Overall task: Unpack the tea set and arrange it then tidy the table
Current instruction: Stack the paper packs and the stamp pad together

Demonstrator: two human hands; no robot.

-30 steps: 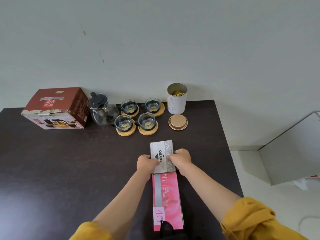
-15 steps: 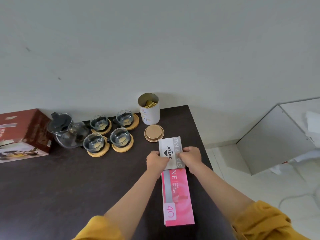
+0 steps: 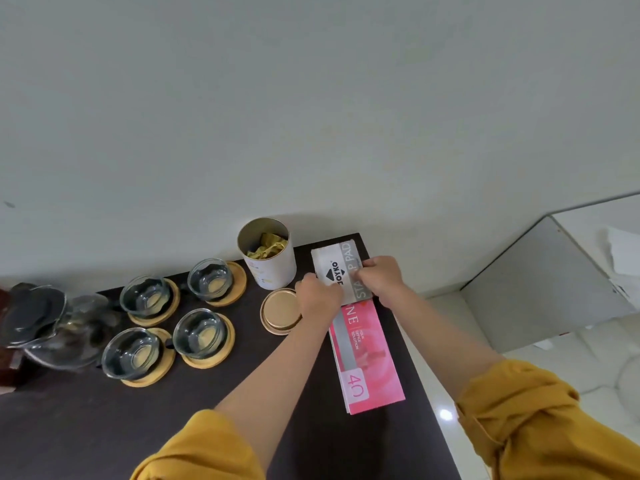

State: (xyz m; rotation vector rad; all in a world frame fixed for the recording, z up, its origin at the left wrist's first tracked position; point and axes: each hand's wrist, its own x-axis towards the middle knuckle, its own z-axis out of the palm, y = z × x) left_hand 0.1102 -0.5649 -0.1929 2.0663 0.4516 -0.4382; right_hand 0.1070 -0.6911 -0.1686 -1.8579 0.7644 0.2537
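Both hands hold a grey and white stamp pad box [image 3: 341, 271] at about 1 o'clock on the dark bench [image 3: 104, 427], close to its far right corner. The left hand [image 3: 318, 299] grips the box's left edge with curled fingers; the right hand [image 3: 381, 277] grips its right edge the same way. The box lies on the far end of a pink packet [image 3: 367, 358], which runs along the bench's right edge toward 5 o'clock.

Just left of the box stands an open white tin [image 3: 268, 258] with gold-wrapped pieces inside. Its round lid [image 3: 278, 311] lies flat on the bench in front of it, partly under the left wrist.

At about 10 o'clock, 4 glass cups sit on 4 wooden coasters in 2 rows: far left cup [image 3: 145, 297], far right cup [image 3: 209, 280], near left cup [image 3: 130, 353], near right cup [image 3: 199, 332]. A glass teapot [image 3: 59, 327] with a dark lid stands just left of them at 9 o'clock, near the frame edge. Both forearms are bare, with mustard-yellow sleeves [image 3: 540, 417] pushed up.
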